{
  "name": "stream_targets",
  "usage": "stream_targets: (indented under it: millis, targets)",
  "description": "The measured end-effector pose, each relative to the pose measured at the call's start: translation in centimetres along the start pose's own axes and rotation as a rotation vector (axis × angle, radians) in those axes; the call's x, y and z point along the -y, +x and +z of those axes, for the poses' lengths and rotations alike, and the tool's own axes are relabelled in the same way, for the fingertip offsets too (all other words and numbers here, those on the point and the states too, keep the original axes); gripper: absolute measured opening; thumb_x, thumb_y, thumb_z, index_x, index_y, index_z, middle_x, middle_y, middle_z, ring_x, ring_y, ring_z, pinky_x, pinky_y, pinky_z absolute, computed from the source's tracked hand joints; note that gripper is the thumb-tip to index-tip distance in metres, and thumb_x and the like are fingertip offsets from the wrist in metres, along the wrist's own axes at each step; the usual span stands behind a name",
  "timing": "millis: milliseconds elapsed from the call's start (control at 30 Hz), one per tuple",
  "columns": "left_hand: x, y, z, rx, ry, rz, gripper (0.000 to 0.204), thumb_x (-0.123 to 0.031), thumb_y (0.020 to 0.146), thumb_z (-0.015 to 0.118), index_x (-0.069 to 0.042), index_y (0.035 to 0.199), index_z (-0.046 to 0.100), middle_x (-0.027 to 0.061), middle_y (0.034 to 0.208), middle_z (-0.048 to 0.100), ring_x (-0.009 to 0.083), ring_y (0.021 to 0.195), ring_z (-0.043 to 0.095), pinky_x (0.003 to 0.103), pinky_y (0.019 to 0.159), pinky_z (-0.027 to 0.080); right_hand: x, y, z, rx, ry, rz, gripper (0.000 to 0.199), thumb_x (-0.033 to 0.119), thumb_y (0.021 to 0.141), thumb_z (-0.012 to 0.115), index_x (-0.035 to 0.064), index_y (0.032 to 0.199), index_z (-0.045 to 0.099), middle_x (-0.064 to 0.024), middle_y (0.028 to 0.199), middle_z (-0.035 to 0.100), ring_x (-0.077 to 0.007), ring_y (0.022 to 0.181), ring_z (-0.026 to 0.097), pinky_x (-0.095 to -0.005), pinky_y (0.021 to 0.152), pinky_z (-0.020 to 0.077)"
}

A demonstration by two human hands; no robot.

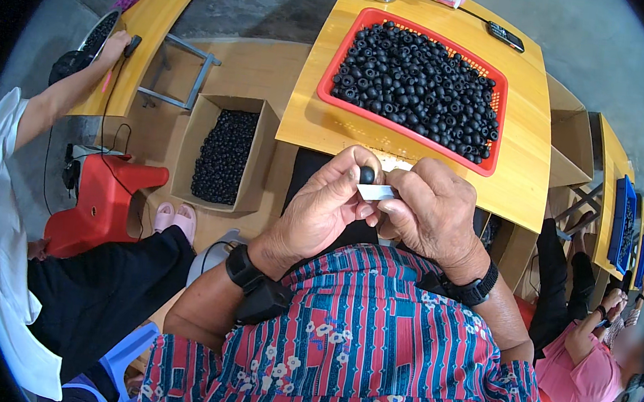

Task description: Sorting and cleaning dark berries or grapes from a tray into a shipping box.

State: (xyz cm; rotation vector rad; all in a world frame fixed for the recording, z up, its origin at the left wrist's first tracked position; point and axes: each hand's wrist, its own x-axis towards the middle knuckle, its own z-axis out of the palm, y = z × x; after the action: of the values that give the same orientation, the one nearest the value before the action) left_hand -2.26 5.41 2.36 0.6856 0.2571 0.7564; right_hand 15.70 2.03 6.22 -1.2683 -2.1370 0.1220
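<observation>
Left hand [329, 190] pinching a round black bead [367, 175], right hand [434, 211] closed on a flat pale blade [375, 193], blade's long axis left-right, free end pointing left, both by the table's [527, 119] near edge.

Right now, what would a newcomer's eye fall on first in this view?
Most likely the red basket heaped with glossy black pieces, on the yellow table at upper centre. Just below, mid-picture, the left hand holds a round black piece while the right hand grips a pale flat strip. Left of them, a bright red stool stands out.
</observation>
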Motion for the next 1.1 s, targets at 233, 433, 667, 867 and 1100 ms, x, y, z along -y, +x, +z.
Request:
stream_targets:
  millis: [233,433,667,867,1100]
  targets:
    - [-0.1,-0.2,-0.1,0.007,-0.036,-0.002,0.03,-0.036,0.099,0.043,-0.008,0.107,0.045,0.0023,0.094,0.049,0.0116,0.084,0.049,0.028,0.073,0.045,0.2,0.2,-0.1,-0.015,-0.015,-0.016,0.029,0.028,0.07,0.07,0.0095,0.091,0.063,-0.007,0.068,0.044,-0.0251,0.06,0.052,-0.0365,0.053,0.0433]
    - [-0.4,-0.1,0.5,-0.019,-0.048,-0.046,0.032,-0.038,0.101,0.035,-0.008,0.104,0.045,0.0002,0.086,0.045,0.0088,0.075,0.043,0.026,0.072,0.041,0.1,0.1,0.0,-0.028,0.006,-0.015,0.03,0.028,0.07,0.07,0.0096,0.093,0.064,-0.0069,0.068,0.045,-0.0253,0.06,0.053,-0.0365,0.054,0.0441]
    - [-0.4,0.0,0.6,0.008,0.051,-0.009,0.03,-0.035,0.102,0.034,-0.008,0.104,0.046,-0.0003,0.086,0.045,0.0076,0.075,0.042,0.026,0.074,0.041,0.0,0.0,-0.1,-0.013,0.011,0.02,0.027,0.028,0.07,0.07,0.01,0.089,0.063,-0.007,0.068,0.045,-0.0262,0.06,0.054,-0.0369,0.054,0.0445]
    - [-0.3,0.0,-0.5,0.045,0.107,-0.017,0.035,-0.04,0.097,0.046,-0.006,0.108,0.045,0.0042,0.103,0.053,0.0124,0.093,0.055,0.029,0.075,0.048,0.1,0.1,-0.1,-0.045,0.017,0.012,0.026,0.028,0.07,0.07,0.01,0.087,0.063,-0.0069,0.068,0.046,-0.0259,0.06,0.053,-0.0369,0.053,0.0444]
    - [-0.5,0.0,-0.4,0.045,0.147,-0.003,0.037,-0.042,0.096,0.046,-0.006,0.107,0.046,0.0033,0.099,0.051,0.0113,0.089,0.053,0.028,0.075,0.048,0.2,0.3,-0.2,-0.043,0.034,0.01,0.027,0.029,0.07,0.07,0.0088,0.087,0.062,-0.007,0.068,0.045,-0.0256,0.06,0.053,-0.0365,0.053,0.0441]
